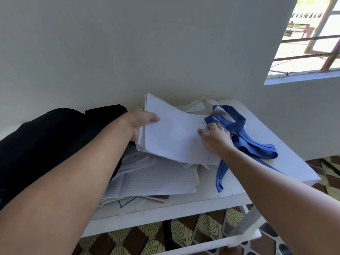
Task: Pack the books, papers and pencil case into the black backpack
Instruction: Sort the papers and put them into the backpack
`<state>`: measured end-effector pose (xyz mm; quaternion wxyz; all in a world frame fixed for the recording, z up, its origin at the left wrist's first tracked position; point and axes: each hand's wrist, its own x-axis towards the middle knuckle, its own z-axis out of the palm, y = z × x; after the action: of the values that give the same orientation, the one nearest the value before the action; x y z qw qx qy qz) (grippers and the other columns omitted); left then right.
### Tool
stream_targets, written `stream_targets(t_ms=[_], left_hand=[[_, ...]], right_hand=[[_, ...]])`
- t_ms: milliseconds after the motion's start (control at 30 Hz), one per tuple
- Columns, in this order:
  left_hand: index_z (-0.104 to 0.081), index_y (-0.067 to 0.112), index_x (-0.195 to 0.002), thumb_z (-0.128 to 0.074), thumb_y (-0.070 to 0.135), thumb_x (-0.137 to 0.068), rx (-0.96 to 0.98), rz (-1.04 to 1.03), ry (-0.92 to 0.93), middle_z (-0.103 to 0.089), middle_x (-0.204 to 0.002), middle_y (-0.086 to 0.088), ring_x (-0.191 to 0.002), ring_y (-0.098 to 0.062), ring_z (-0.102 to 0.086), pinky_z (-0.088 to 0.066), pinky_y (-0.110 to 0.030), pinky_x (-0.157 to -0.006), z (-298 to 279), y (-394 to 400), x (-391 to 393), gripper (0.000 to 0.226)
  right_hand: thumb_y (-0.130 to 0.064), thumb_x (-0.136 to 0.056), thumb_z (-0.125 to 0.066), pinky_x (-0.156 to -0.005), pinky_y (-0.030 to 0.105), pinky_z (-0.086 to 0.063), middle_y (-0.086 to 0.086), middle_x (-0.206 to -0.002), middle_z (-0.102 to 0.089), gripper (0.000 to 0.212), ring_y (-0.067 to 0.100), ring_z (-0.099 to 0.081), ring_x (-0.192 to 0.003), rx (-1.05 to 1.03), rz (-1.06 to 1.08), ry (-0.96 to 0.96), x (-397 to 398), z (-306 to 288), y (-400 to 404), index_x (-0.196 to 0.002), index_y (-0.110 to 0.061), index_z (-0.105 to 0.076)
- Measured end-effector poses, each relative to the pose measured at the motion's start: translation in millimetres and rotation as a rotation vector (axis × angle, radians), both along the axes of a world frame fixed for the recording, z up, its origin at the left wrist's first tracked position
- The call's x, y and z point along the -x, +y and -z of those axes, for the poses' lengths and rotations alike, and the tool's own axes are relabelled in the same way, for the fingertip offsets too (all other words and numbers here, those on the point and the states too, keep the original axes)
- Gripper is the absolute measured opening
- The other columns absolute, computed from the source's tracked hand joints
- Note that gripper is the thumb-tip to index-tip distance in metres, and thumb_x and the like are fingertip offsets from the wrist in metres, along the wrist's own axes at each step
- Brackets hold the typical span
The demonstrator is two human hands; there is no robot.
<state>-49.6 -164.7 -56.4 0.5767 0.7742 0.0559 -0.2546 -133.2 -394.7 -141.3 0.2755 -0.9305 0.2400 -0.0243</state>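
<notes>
While my left hand gripped the near-left edge of the sheaf of papers, thumb on top and fingers curled beneath, my right hand pressed its bent fingers on the sheaf's right edge. The sheaf sat raised between both hands, above the lined sheets on the desk. The black backpack lay left of my left hand; a blue strap lay just beyond my right.
</notes>
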Motion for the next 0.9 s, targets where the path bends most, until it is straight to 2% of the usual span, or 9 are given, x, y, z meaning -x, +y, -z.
stream_targets(t_ms=[200, 367, 433, 533, 600, 667, 733, 833, 900], left_hand=[[-0.066, 0.010, -0.096, -0.058, 0.001, -0.096, 0.085, -0.112, -0.207, -0.067, -0.085, -0.012, -0.074, -0.029, -0.063, -0.049, -0.032, -0.062, -21, 14, -6, 0.012], [-0.067, 0.013, -0.103, -0.059, 0.003, -0.092, 0.226, -0.291, -0.321, -0.068, -0.088, -0.010, -0.074, -0.027, -0.066, -0.051, -0.032, -0.063, -41, 38, -17, 0.017], [-0.066, 0.013, -0.103, -0.061, 0.006, -0.090, 0.265, -0.373, -0.300, -0.071, -0.094, -0.012, -0.078, -0.028, -0.069, -0.056, -0.034, -0.068, -42, 43, -21, 0.016], [-0.065, 0.013, -0.093, -0.062, 0.013, -0.088, 0.341, -0.485, -0.191, -0.071, -0.115, -0.015, -0.095, -0.032, -0.071, -0.057, -0.050, -0.090, -38, 42, -18, 0.006], [-0.063, 0.013, -0.094, -0.057, 0.011, -0.092, 0.438, -0.527, -0.146, -0.069, -0.105, -0.013, -0.082, -0.028, -0.068, -0.058, -0.044, -0.082, -30, 32, -11, 0.006], [-0.063, 0.012, -0.103, -0.053, 0.008, -0.094, 0.565, -0.554, -0.118, -0.067, -0.095, -0.011, -0.073, -0.027, -0.065, -0.058, -0.037, -0.069, -21, 20, -3, 0.014], [-0.064, 0.011, -0.112, -0.053, 0.008, -0.093, 0.650, -0.554, -0.099, -0.068, -0.100, -0.012, -0.076, -0.029, -0.067, -0.058, -0.039, -0.066, -11, 11, 3, 0.022], [-0.057, 0.010, -0.128, -0.050, 0.004, -0.095, 0.675, -0.535, -0.159, -0.066, -0.104, -0.016, -0.078, -0.030, -0.067, -0.057, -0.041, -0.068, -1, 0, 14, 0.035], [-0.054, 0.011, -0.129, -0.048, 0.001, -0.095, 0.682, -0.492, -0.220, -0.066, -0.105, -0.016, -0.082, -0.032, -0.067, -0.057, -0.042, -0.071, 7, -6, 23, 0.036]], right_hand=[[-0.058, -0.104, -0.034, -0.114, 0.052, -0.032, 0.015, -0.152, -0.043, 0.059, 0.038, -0.036, -0.140, -0.248, 0.163, -0.128, -3, -7, 9, -0.146, -0.020, -0.047], [-0.060, -0.098, -0.017, -0.116, 0.055, -0.024, 0.017, -0.157, -0.039, 0.068, 0.037, -0.027, -0.146, -0.190, 0.183, -0.098, -7, -5, 15, -0.140, -0.022, -0.054], [-0.060, -0.103, -0.019, -0.116, 0.053, -0.021, 0.017, -0.154, -0.032, 0.063, 0.038, -0.023, -0.142, -0.178, 0.275, -0.178, -6, -11, 23, -0.136, -0.023, -0.058], [-0.069, -0.102, -0.026, -0.114, 0.049, -0.026, 0.013, -0.145, -0.033, 0.064, 0.036, -0.033, -0.133, -0.250, 0.424, -0.337, -10, -24, 41, -0.138, -0.023, -0.051], [-0.079, -0.095, -0.037, -0.105, 0.044, -0.038, 0.008, -0.137, -0.046, 0.075, 0.029, -0.050, -0.121, -0.603, 0.480, -0.396, -19, -35, 52, -0.146, -0.024, -0.039], [-0.083, -0.088, -0.049, -0.089, 0.039, -0.052, 0.007, -0.123, -0.064, 0.079, 0.026, -0.066, -0.102, -1.163, 0.433, -0.395, -25, -42, 64, -0.138, -0.023, -0.037], [-0.081, -0.090, -0.051, -0.095, 0.042, -0.055, 0.014, -0.118, -0.070, 0.078, 0.031, -0.072, -0.106, -1.582, 0.290, -0.417, -23, -48, 76, -0.137, -0.020, -0.041], [-0.085, -0.086, -0.049, -0.107, 0.050, -0.051, 0.014, -0.125, -0.071, 0.094, 0.035, -0.069, -0.116, -1.861, 0.236, -0.613, -24, -51, 72, -0.139, -0.008, -0.055], [-0.075, -0.085, -0.063, -0.100, 0.052, -0.055, 0.015, -0.124, -0.073, 0.083, 0.036, -0.072, -0.112, -1.840, 0.275, -0.600, -23, -57, 67, -0.133, -0.008, -0.060]])
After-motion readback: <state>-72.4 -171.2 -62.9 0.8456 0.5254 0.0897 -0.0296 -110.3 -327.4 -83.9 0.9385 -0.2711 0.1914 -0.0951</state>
